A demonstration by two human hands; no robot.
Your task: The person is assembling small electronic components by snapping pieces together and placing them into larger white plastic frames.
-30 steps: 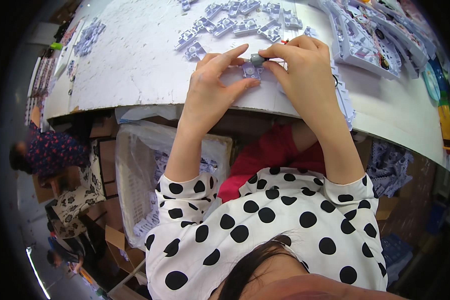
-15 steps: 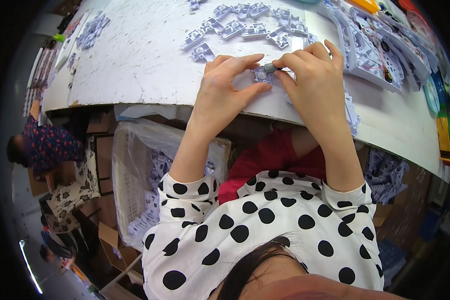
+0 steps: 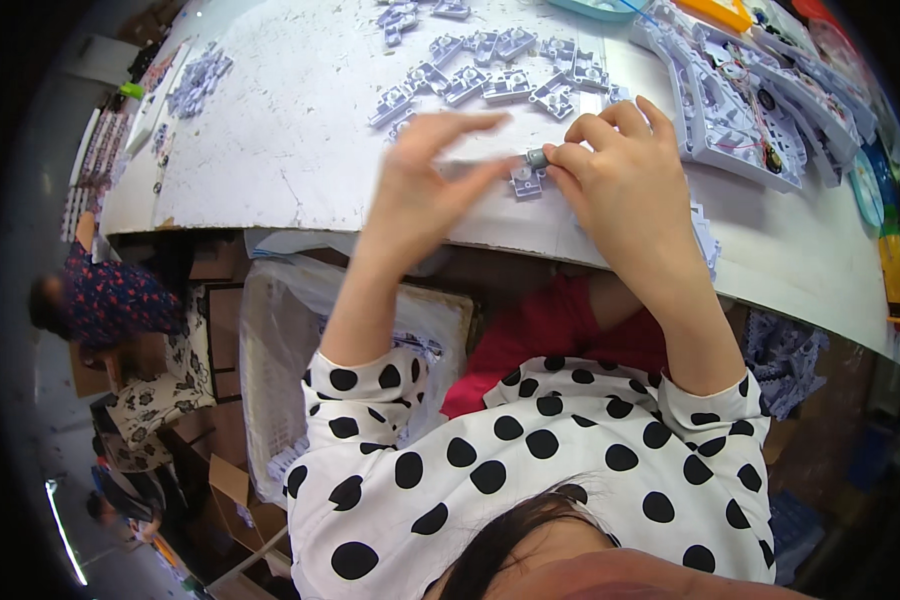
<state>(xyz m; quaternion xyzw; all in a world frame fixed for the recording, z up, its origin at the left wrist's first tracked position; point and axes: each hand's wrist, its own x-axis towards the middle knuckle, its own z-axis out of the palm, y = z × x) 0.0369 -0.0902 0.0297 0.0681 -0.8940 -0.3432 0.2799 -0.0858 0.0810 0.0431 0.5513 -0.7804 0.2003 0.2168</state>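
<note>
Between the thumb and fingers of my right hand [image 3: 625, 170] is a small grey cylinder [image 3: 537, 158], which looks like a small motor. It sits at the upper edge of a pale lilac plastic bracket [image 3: 526, 184] on the table; whether it is seated in the bracket I cannot tell. My left hand [image 3: 420, 190], blurred by motion, is just left of the bracket, thumb and fingers apart and nothing seen between them. Beyond the hands lie several similar plastic brackets [image 3: 510, 86]; my left hand partly covers one.
Large pale housings [image 3: 735, 110] with wires fill the right of the white table [image 3: 270, 150]. More small parts [image 3: 200, 82] are piled at far left. A plastic-lined crate [image 3: 270, 360] stands below the table's front edge. Another person [image 3: 120, 285] sits at the left.
My left hand has drawn back to the left, away from the bracket. My right hand keeps its pinch on the grey cylinder. The whole view has shifted slightly.
</note>
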